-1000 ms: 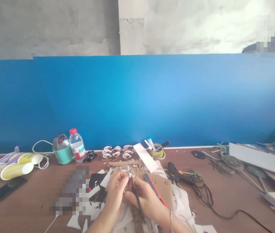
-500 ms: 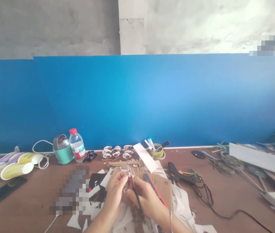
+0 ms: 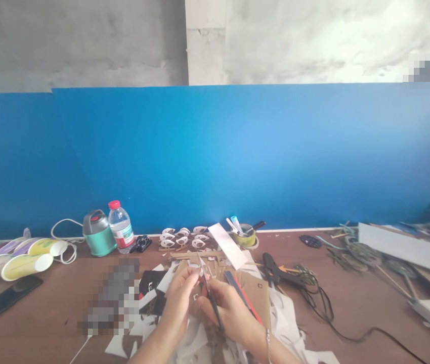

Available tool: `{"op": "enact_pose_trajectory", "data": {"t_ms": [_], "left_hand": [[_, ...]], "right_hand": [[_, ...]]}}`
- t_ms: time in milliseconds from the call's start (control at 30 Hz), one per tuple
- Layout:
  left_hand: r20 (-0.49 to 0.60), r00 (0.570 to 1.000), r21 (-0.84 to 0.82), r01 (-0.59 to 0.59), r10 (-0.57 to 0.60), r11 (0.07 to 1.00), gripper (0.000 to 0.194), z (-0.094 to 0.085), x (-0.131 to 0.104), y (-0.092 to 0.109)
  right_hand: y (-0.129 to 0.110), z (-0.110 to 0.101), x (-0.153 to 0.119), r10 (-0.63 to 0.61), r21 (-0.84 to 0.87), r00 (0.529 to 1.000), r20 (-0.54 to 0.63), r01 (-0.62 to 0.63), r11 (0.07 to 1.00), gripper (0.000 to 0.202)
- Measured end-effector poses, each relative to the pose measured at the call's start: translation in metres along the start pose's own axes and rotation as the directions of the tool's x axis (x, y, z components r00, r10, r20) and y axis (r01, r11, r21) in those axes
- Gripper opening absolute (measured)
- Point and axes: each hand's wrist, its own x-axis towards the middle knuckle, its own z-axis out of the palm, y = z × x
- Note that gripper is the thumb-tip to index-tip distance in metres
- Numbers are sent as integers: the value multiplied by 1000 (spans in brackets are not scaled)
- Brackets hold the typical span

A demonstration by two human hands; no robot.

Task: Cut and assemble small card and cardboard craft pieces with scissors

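Note:
My right hand [image 3: 228, 306] is wrapped round black-handled scissors [image 3: 212, 299], whose narrow blades point away from me. Close beside it, the fingertips of my left hand [image 3: 180, 296] are pinched together near the blades; whatever they hold is too small to make out. White paper scraps [image 3: 194, 341] and brown cardboard [image 3: 257, 298] lie under and around both hands. Beyond the hands stand several small white cut shapes with dark markings [image 3: 183, 237]. A white paper strip [image 3: 227, 245] leans to their right.
A bottle [image 3: 122, 230], a teal container [image 3: 99, 237] and paper cups [image 3: 27, 265] stand at the left. A green tape roll [image 3: 245, 237] holds pens. A black glue gun [image 3: 275, 270] with its cable lies right of my hands. White board [image 3: 408, 247] lies far right.
The small white piece seen at my left fingertips is now mostly hidden. The scissors and my hands have shifted only slightly.

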Motion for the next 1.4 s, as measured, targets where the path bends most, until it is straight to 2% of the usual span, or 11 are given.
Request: {"op": "enact_pose_trajectory", "data": {"t_ms": [267, 467, 633, 767, 967, 1400], "left_hand": [[-51, 998, 50, -32, 35, 998, 27, -1, 1, 0], [31, 999, 56, 35, -37, 998, 26, -1, -1, 2], [21, 1000, 105, 8, -10, 994, 23, -7, 5, -3], [57, 998, 123, -1, -6, 992, 20, -10, 8, 0], [86, 995, 99, 42, -50, 994, 18, -10, 8, 6], [103, 991, 55, 76, -81, 996, 19, -12, 11, 5]], "right_hand": [[-2, 0, 0, 22, -27, 1000, -16, -22, 999, 17], [1, 1, 1, 14, -46, 1000, -26, -15, 999, 17], [0, -1, 1, 2, -87, 1000, -22, -4, 996, 13], [2, -3, 1, -34, -136, 999, -30, 30, 990, 10], [3, -3, 2, -15, -176, 999, -39, 8, 984, 13], [-2, -4, 1, 5, -136, 999, -32, -10, 991, 19]]}}
